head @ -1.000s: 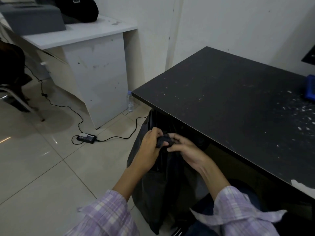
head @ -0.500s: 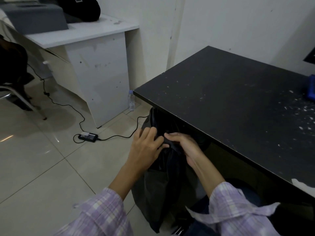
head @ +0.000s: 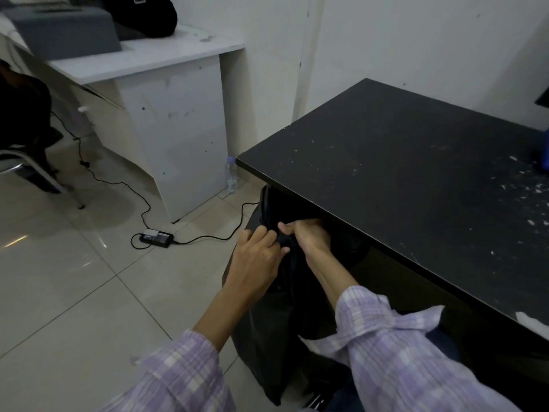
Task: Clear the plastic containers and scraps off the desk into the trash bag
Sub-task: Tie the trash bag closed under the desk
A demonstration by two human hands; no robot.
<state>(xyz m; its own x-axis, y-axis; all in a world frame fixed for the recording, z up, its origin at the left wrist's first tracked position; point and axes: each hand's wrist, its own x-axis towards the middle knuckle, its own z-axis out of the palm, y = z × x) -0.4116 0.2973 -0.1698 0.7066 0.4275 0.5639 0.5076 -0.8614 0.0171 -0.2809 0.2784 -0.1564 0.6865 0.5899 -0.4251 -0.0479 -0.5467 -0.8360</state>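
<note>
The gathered neck of the black plastic trash bag (head: 276,319) is gripped by both hands just below the front edge of the black, white-flecked desk (head: 401,162): it is pinched by the curled fingers of the left hand (head: 257,258) and clenched in the fist of the right hand (head: 310,237). The thin film could be torn, or the neck could slip loose, if it is pulled too hard. The small white scraps (head: 525,191) on the desk's far right part could be left behind. The bag hangs beside the desk's near edge, its long axis roughly upright, neck uppermost.
</note>
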